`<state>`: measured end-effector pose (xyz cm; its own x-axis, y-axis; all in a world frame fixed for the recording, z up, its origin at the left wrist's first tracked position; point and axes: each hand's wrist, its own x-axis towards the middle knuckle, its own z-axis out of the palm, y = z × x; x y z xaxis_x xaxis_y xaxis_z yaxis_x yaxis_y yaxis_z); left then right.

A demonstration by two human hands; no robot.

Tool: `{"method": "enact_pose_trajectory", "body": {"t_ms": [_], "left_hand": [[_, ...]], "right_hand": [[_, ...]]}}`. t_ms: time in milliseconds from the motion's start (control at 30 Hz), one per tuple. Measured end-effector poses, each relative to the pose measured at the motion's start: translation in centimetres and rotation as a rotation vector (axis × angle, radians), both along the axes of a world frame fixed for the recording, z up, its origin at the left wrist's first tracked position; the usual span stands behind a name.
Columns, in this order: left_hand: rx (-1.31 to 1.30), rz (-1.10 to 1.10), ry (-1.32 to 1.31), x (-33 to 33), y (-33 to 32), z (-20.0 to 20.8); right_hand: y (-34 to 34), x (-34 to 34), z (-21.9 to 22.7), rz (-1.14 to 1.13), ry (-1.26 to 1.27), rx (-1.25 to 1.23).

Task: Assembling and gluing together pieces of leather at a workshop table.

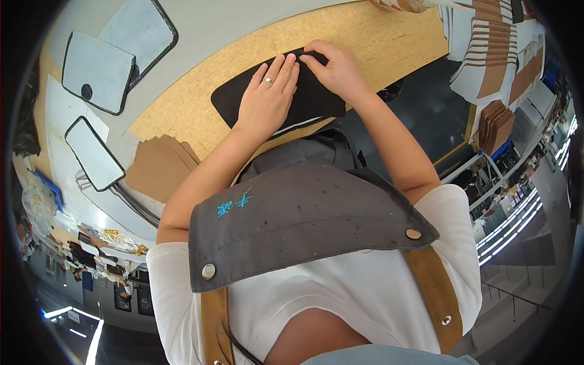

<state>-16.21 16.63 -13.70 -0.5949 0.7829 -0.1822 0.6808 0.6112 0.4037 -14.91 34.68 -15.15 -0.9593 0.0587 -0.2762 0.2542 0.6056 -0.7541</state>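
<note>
A black flat panel (237,95) with rounded corners, of leather or fabric, lies on the tan board in front of me. A thin white line shows along its near edge. My left hand (267,97) rests flat on the panel, fingers stretched out and pointing away, a ring on one of them. At the panel's far edge, my right hand (333,70) has thumb and forefinger closed on the black material, just right of the left fingertips. Whatever is under the left palm is hidden.
White panels with black edging (97,70) lie at the far left, with a smaller one (94,152) nearer. Brown sheets (159,167) sit beside my left forearm. Stacks of brown and white pieces (490,55) stand at the right. The tan board (389,36) has a curved edge.
</note>
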Motion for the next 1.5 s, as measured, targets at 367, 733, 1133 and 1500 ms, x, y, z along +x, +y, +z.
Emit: {"method": "enact_pose_trajectory", "body": {"t_ms": [367, 733, 1133, 1500], "left_hand": [[-0.014, 0.031, 0.055, 0.0, 0.7, 0.0], [-0.113, 0.024, 0.121, -0.8, 1.9, 0.0], [0.001, -0.229, 0.035, -1.7, 3.7, -0.6], [0.031, -0.197, 0.039, -1.9, 3.6, -0.4]], "right_hand": [[1.9, 2.6, 0.9, -0.426, -0.275, -0.376], [1.4, 2.8, -0.1, -0.456, -0.198, -0.364], [1.4, 2.1, 0.8, -0.464, -0.192, -0.212], [1.7, 5.6, 4.6, -0.366, -0.475, -0.287]]}}
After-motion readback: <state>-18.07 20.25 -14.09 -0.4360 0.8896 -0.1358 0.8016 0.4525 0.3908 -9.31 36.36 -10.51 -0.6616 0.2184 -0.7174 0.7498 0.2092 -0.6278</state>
